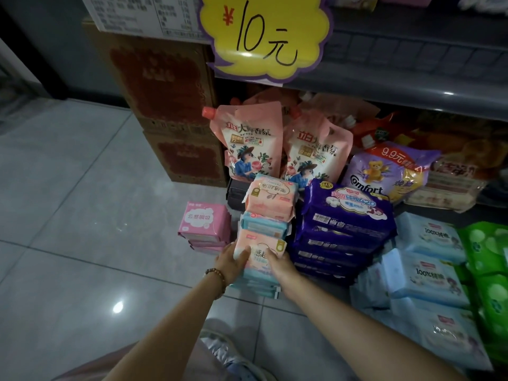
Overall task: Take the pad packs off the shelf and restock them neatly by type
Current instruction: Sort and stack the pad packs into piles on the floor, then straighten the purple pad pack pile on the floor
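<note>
Both my hands grip one peach and pale blue pad pack [261, 244] at the near end of a row of pad packs on the floor. My left hand [232, 261] holds its left side, thumb on top. My right hand [280, 264] holds its right side. Behind it lie a blue pack [264, 224] and another peach pack [270, 196]. A stack of pink pad packs [204, 222] sits to the left. A stack of purple pad packs [346, 215] stands to the right. Pale blue packs [426, 273] lie further right.
Pink detergent pouches [247, 144] and a purple Comfort bag [384, 171] stand on the bottom shelf behind the packs. Cardboard boxes [165, 105] are stacked at the left. A yellow price sign [264, 37] hangs from the grey shelf [412, 64] above. Green packs [489, 259] lie far right.
</note>
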Motion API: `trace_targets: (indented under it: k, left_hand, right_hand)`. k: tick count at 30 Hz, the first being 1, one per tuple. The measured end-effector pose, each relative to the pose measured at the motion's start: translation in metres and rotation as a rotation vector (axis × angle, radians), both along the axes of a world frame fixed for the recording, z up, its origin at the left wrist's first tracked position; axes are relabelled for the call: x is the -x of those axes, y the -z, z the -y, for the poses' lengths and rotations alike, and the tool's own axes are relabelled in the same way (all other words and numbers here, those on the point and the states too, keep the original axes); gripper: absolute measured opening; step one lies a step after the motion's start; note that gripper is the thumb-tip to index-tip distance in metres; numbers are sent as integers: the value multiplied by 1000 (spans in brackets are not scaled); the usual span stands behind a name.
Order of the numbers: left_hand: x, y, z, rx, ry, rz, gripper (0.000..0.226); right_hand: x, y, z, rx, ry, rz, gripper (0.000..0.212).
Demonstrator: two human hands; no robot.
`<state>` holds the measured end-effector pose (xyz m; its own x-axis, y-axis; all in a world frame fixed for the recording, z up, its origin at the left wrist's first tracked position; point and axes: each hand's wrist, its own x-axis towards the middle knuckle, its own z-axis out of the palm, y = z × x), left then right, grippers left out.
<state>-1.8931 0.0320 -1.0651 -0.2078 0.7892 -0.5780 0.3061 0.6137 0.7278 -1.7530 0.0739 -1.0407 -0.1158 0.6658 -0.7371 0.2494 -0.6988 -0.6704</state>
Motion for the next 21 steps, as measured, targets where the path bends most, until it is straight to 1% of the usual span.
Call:
trace_targets:
  k: [3, 4, 7, 9, 12, 14, 16, 18, 21]
  left_hand:
    - [-4, -15, -8, -65, -48, 76, 46]
    - [-4, -21, -11, -65, -62, 85, 43]
    - [-3, -25, -11, -28, -65, 131, 39]
    - [0, -26, -6, 16, -67, 126, 38]
    - [2, -45, -2, 88, -44, 66, 46]
    - [2, -67, -1, 101, -29, 13, 39]
    - [1, -92, -3, 79, 12, -28, 34]
    - [-5, -125, -5, 36, 87, -88, 39]
    - [-17, -180, -15, -118, 181, -276, 48]
  right_hand:
    - [2, -1, -7, -3, 2, -9, 34]
    - [1, -3, -8, -12, 0, 9, 32]
    - [-7, -7, -11, -24, -36, 61, 30]
    - [-15, -14, -9, -34, -91, 80, 31]
    - [-30, -31, -8, -87, -234, 145, 49]
    - [-42, -47, -9, -177, -354, 222, 58]
    - [-58, -69, -11, -312, -467, 256, 57]
    - [-77, -98, -15, -463, -588, 271, 54]
    - [-110, -149, -29, -702, -758, 344, 57]
